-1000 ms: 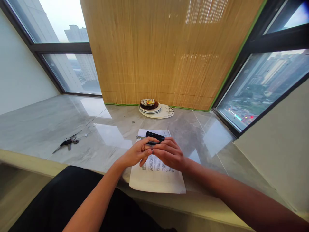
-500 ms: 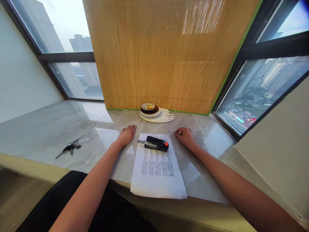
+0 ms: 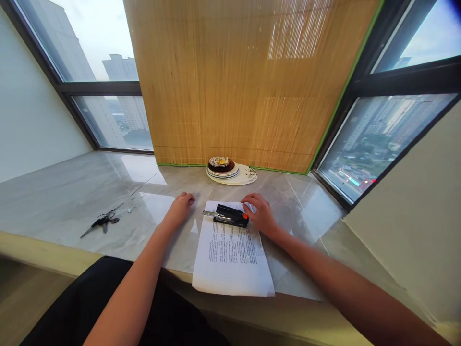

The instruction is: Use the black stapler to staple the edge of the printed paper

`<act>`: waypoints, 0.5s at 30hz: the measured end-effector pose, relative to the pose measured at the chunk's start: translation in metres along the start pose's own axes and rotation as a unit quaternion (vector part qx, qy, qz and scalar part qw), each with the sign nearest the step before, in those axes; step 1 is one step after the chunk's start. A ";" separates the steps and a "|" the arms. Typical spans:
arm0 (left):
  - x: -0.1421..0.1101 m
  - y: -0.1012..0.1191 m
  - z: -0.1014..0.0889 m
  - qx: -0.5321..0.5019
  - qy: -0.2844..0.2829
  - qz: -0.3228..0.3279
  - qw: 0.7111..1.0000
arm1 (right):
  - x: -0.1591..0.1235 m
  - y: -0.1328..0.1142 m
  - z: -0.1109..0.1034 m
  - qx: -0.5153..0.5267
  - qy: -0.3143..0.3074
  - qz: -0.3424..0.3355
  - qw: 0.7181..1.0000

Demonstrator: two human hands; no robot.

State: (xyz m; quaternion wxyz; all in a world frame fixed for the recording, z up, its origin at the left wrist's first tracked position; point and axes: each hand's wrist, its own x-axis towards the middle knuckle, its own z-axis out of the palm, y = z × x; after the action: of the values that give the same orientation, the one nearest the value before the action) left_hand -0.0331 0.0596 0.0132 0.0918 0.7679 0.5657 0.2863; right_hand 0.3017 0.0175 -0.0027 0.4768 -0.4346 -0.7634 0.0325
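Note:
A black stapler with a red end lies across the upper part of a stack of printed paper. Its metal arm is swung out to the left. My right hand is at the stapler's red end, thumb and fingers apart over the paper's upper right corner; I cannot tell whether it touches the stapler. To the left of the paper, my left hand rests on the stone sill with its fingers curled in, and no object shows in it.
Stacked plates stand at the back, before a bamboo blind. A bunch of keys lies to the left, with small bits near it. The paper overhangs the front edge of the sill.
My right hand has moved left, from the bare sill to the stapler's red end, and its pinched fingers have spread. My left hand's fingers, flat before, have curled in.

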 end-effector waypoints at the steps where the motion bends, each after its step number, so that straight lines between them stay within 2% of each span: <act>1: -0.002 0.004 0.000 -0.028 0.005 -0.003 1.000 | -0.001 -0.007 0.000 0.012 -0.007 -0.013 1.000; 3: -0.008 0.013 0.000 -0.115 0.012 -0.021 0.993 | -0.003 -0.016 0.000 0.038 -0.022 -0.047 0.998; 7: -0.018 0.027 0.002 -0.283 0.010 -0.063 0.957 | -0.005 -0.022 -0.003 0.074 -0.077 -0.100 0.989; 15: -0.020 0.029 0.009 -0.371 -0.009 -0.051 0.927 | -0.007 -0.019 0.003 0.078 -0.136 -0.053 0.986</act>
State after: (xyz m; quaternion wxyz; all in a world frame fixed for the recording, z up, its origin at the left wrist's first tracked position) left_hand -0.0086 0.0329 0.0119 0.3894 0.6521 0.4564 0.4634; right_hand 0.2882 0.0022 -0.0003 0.4022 -0.3469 -0.8380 0.1249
